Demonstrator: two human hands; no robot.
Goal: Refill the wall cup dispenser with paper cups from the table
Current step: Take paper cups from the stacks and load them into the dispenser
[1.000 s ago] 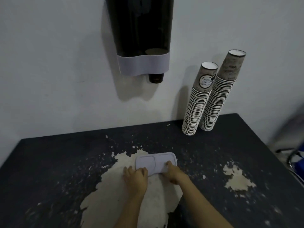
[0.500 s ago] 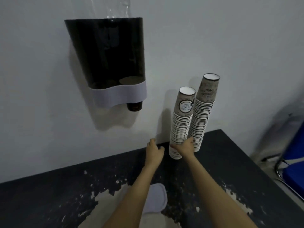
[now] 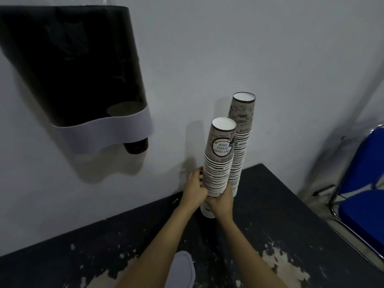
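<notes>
Two tall stacks of upside-down paper cups stand against the wall at the back of the dark table (image 3: 280, 221). My left hand (image 3: 194, 189) and right hand (image 3: 221, 201) grip the near stack (image 3: 220, 156) low down, from either side. A few cups at its base (image 3: 205, 212) sit below my hands on the table. The far stack (image 3: 241, 138) leans behind it, untouched. The dark wall dispenser (image 3: 74, 65) with a white band hangs up left. One brown cup (image 3: 136, 145) pokes out beneath it.
A white lid (image 3: 182, 269) lies on the table near my left forearm. The tabletop has worn pale patches. A blue chair (image 3: 363, 196) with a metal frame stands past the table's right edge.
Both hands left the white lid, reached to the near cup stack and closed round its lower part. The view has moved closer to the wall and to the right.
</notes>
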